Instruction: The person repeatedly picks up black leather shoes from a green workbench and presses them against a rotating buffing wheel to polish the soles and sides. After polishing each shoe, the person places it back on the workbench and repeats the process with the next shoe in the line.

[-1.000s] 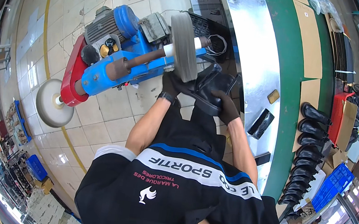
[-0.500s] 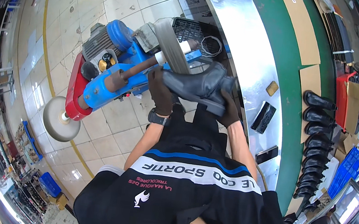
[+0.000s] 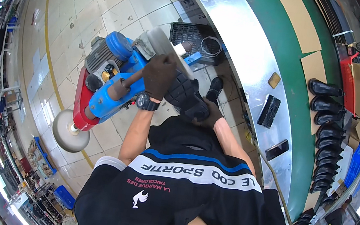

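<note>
A black boot [image 3: 184,91] is held between my two gloved hands, its lugged sole turned up toward me. My left hand [image 3: 159,76], in a dark brown glove, is closed over the toe end. At the heel end, my right hand [image 3: 211,115] grips the boot from the side, its fingers partly hidden. The upper faces the pale buffing wheel [image 3: 160,45] of a blue polishing machine [image 3: 116,95]. Wheel and boot overlap in view; the exact contact is hidden behind the boot and my left hand.
A second round wheel [image 3: 70,131] sits on the machine's near left end. To the right, a metal-edged bench [image 3: 245,34] carries a black block [image 3: 269,111], a phone [image 3: 277,150] and a tan block [image 3: 274,81]. Several black shoes [image 3: 327,152] line the green surface. A black crate [image 3: 190,34] stands beyond the wheel.
The boot has been rolled over, so its sole now faces up instead of its side. My left hand has moved up over the toe; my right hand has shifted left with the heel.
</note>
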Demonstrator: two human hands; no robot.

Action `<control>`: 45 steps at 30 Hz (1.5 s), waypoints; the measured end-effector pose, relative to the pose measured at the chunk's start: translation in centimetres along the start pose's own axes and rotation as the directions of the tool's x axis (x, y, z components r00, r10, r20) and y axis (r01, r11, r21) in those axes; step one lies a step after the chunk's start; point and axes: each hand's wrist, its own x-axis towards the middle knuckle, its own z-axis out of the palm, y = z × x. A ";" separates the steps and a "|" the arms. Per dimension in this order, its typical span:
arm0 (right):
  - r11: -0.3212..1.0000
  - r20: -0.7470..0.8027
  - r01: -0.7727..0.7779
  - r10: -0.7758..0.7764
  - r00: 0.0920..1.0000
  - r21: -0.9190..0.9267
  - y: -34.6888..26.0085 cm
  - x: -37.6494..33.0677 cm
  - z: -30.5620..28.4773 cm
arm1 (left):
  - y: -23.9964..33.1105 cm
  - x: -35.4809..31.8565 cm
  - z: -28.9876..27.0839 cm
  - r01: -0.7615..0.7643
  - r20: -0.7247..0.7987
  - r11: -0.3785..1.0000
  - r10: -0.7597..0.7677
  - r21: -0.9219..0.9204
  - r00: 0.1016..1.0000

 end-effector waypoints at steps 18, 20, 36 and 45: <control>0.981 -0.007 0.180 -0.180 0.984 0.069 1.9 2.4 -2.1 | 0.7 -0.2 0.0 -0.057 -0.111 0.993 0.046 -0.099 0.993; 0.973 0.017 0.199 -0.202 0.979 0.113 2.4 3.2 -3.1 | 1.8 0.3 -0.1 -0.140 -0.083 0.990 0.137 -0.032 0.987; -0.375 0.669 0.575 -0.574 0.472 -0.727 2.1 -1.7 5.9 | 8.2 4.9 -1.7 -0.680 0.011 0.644 0.728 -0.350 0.685; 0.931 0.207 0.242 -0.189 0.960 -0.272 0.8 -7.0 5.9 | 9.5 -5.1 -3.6 -0.817 -0.112 0.081 0.978 -0.571 0.176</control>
